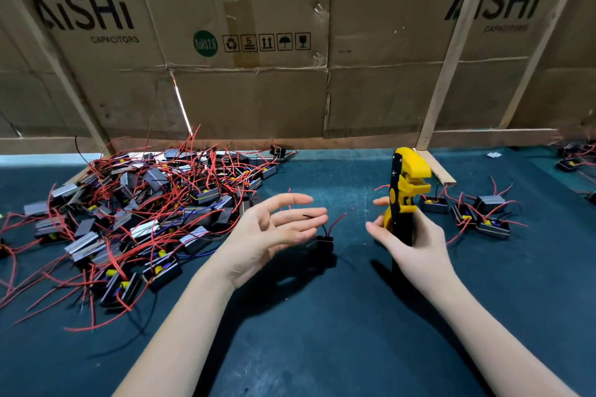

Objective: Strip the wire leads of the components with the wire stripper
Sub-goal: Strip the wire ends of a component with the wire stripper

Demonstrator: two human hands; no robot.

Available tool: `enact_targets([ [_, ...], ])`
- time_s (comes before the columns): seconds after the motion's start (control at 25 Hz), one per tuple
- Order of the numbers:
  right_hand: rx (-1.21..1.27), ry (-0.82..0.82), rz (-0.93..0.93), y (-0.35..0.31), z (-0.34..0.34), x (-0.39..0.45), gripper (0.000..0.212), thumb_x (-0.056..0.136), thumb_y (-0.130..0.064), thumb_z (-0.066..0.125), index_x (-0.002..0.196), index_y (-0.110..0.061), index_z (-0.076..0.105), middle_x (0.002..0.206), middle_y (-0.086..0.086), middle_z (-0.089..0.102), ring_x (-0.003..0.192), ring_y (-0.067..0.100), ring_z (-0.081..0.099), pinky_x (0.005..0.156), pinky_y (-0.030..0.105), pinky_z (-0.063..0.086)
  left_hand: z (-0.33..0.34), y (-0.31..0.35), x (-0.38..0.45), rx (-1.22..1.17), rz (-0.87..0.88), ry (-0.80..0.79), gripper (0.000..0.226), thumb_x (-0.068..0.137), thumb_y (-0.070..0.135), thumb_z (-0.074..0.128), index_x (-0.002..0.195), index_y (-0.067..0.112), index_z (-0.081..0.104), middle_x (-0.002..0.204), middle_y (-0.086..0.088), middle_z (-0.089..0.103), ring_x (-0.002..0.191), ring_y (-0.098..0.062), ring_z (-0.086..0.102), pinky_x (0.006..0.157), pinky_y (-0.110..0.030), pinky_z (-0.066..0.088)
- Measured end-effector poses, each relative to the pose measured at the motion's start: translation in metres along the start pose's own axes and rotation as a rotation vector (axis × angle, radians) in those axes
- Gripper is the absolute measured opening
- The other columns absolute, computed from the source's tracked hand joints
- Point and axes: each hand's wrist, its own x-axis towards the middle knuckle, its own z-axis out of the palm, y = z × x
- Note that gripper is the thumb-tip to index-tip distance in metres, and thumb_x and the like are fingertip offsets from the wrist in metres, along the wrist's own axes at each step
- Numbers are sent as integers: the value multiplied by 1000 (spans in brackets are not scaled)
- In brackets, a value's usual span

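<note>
My right hand [407, 237] is wrapped tight around the handles of the yellow and black wire stripper [403, 193]. I hold it standing up, with its yellow head pointing to the far side. I cannot tell if its mouth is open enough for a wire.

My left hand [274, 229] is flat and loose, palm up, fingers straight. It holds nothing. A small black part [322, 246] is just past my fingertips, between my two hands. It looks blurry, so I cannot tell if it is lying on the dark green table [322, 348] or dropping onto it. A red wire [337, 221] and a dark wire poke up from it.

On the left is a big messy pile of parts [135, 213] with red wires going every way. On the right, near the stripper, is a small group of parts [477, 216] laid apart from the pile. I think that group may be the done ones, but I cannot see their wire ends well enough to be sure.

So I think I am between parts: none is in the stripper. Next, my left hand needs to pinch one part and lift one wire end into the stripper's mouth. Then my right hand squeezes.
</note>
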Motion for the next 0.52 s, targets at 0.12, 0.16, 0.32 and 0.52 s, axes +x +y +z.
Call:
enact_targets([
  [0.12,-87,-18,62,-1,-3,3,17,81,-29,77,89,-23,64,78,-10,68,78,9,62,76,24,44,6,-9,3,-13,27,44,24,80,-7,67,102,-1,59,117,-23,68,114,-31,65,85,-26,56],
  [0.16,-88,-33,99,-1,-3,4,18,82,-35,76,88,-22,64,80,-10,69,81,9,62,77,25,44,8,-13,4,-13,25,71,19,80,-2,66,98,0,60,114,-23,69,111,-30,67,82,-25,57],
  [0.32,-80,-141,136,1,-1,1,41,75,-59,66,88,-20,63,82,-1,67,81,16,60,81,33,46,12,-22,8,57,2,149,16,81,8,65,96,3,68,104,-18,74,96,-24,73,72,-21,57],
  [0.52,-218,-22,79,2,-1,3,38,71,-55,76,76,-21,58,67,-4,60,63,8,51,62,20,40,11,-30,9,402,39,176,23,96,14,59,104,26,76,87,-1,76,68,-6,59,60,-15,41],
])
